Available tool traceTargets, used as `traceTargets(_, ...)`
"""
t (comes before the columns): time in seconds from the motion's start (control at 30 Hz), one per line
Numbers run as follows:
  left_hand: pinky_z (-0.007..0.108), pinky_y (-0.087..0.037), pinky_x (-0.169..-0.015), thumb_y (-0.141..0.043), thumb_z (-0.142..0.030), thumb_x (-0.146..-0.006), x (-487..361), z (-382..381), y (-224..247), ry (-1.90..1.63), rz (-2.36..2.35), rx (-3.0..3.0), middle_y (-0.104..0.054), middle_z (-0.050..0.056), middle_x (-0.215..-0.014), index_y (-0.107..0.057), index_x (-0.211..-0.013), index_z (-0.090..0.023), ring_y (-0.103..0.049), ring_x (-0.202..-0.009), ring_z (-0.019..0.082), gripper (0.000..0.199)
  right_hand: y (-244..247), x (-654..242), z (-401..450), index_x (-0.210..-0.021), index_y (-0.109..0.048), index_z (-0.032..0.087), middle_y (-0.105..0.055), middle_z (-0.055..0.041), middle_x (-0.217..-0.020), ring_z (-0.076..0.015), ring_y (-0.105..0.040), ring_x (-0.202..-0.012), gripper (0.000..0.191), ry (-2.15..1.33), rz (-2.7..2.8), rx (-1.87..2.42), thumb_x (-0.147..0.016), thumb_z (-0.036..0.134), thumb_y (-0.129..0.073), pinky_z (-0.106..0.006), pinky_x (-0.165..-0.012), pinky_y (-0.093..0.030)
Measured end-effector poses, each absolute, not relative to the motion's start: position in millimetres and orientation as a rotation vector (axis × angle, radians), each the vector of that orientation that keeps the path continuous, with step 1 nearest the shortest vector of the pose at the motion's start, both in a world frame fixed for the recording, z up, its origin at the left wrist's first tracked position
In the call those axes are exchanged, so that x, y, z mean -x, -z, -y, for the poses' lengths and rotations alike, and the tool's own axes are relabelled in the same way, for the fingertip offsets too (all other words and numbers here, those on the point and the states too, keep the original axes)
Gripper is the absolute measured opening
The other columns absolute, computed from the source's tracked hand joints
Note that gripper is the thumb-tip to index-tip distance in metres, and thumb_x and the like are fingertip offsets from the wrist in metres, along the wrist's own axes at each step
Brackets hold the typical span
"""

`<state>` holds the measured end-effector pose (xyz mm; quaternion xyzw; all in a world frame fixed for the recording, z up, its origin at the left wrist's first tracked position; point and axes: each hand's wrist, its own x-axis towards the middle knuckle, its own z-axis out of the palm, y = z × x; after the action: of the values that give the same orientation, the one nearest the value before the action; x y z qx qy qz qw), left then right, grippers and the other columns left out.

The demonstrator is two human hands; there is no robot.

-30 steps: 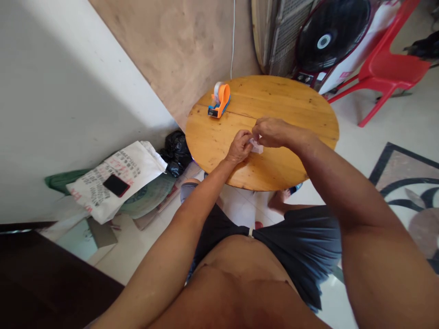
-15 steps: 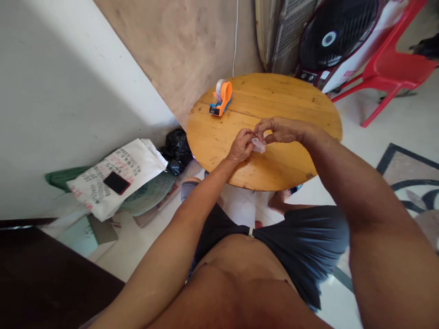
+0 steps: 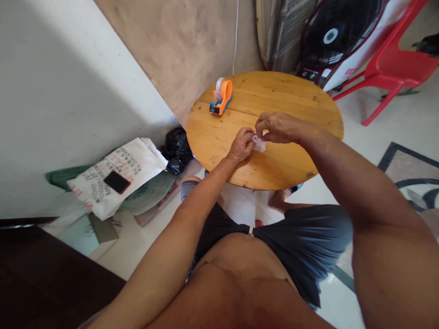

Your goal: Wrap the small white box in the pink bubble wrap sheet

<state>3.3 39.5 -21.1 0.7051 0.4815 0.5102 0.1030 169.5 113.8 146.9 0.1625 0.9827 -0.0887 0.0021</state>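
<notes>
A small, pale, see-through piece, perhaps a little plastic box or bag, is between my hands over the wooden table. My left hand grips its left side with thumb and fingers. At its upper edge, my right hand is closed in a pinch, the wrist bent from the right. What the right fingertips hold, if anything, is too small to make out. Behind my hands, near the table's far left edge, stands an orange and blue tape dispenser with a roll of clear tape.
On the left, a phone lies on a white printed sack, beside a black plastic bag. A large black fan and a red plastic chair stand at the far right. A white cord hangs along the wall.
My right hand has risen slightly, and its fingers have curled in more. My left hand keeps its grip on the pale piece, nearly in place.
</notes>
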Motion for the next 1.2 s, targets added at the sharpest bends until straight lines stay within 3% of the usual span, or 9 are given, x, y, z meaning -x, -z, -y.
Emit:
traceTargets(0.47, 0.043, -0.054, -0.102, -0.047, -0.047, -0.100, -5, -38, 18, -1.536, -1.423, -2.051, -0.056, 0.014, -0.121, -0.065, -0.108, -0.018, -0.058, -0.118, 0.024, 0.034, -159, -179, -112, -0.116, -0.076, 0.028, -0.068, -0.0065, -0.120, -0.0265, -0.064, -0.108, 0.030, 0.286, -3.143, -0.676, -0.094, 0.045, -0.065, -0.038, -0.093, -0.043)
traceTargets(0.8, 0.040, -0.056, -0.098, -0.050, -0.042, -0.098, -4, -39, 19, -1.540, -1.419, -2.042, -0.057, 0.012, -0.120, -0.065, -0.108, -0.020, -0.059, -0.114, 0.022, 0.029, -140, -166, -112, -0.099, -0.081, 0.029, -0.071, -0.0063, -0.109, -0.0266, -0.062, -0.107, 0.019, 0.235, -3.125, -0.511, -0.087, 0.042, -0.073, -0.037, -0.091, -0.045)
traceTargets(1.03, 0.039, -0.053, -0.101, -0.049, -0.047, -0.100, -2, -38, 17, -1.539, -1.391, -2.062, -0.057, 0.012, -0.120, -0.066, -0.111, -0.019, -0.058, -0.114, 0.022, 0.034, -123, -160, -112, -0.092, -0.079, 0.022, -0.072, -0.0098, -0.100, -0.0316, -0.060, -0.111, 0.035, 0.205, -3.272, -0.509, -0.090, 0.056, -0.067, -0.046, -0.095, -0.043)
traceTargets(1.2, 0.040, -0.054, -0.101, -0.050, -0.053, -0.100, -2, -40, 19, -1.527, -1.412, -2.053, -0.058, 0.012, -0.120, -0.066, -0.109, -0.019, -0.059, -0.114, 0.023, 0.038, -119, -159, -113, -0.087, -0.077, 0.019, -0.072, -0.0134, -0.103, -0.0363, -0.056, -0.119, 0.036, 0.198, -3.228, -0.582, -0.090, 0.054, -0.067, -0.050, -0.099, -0.041)
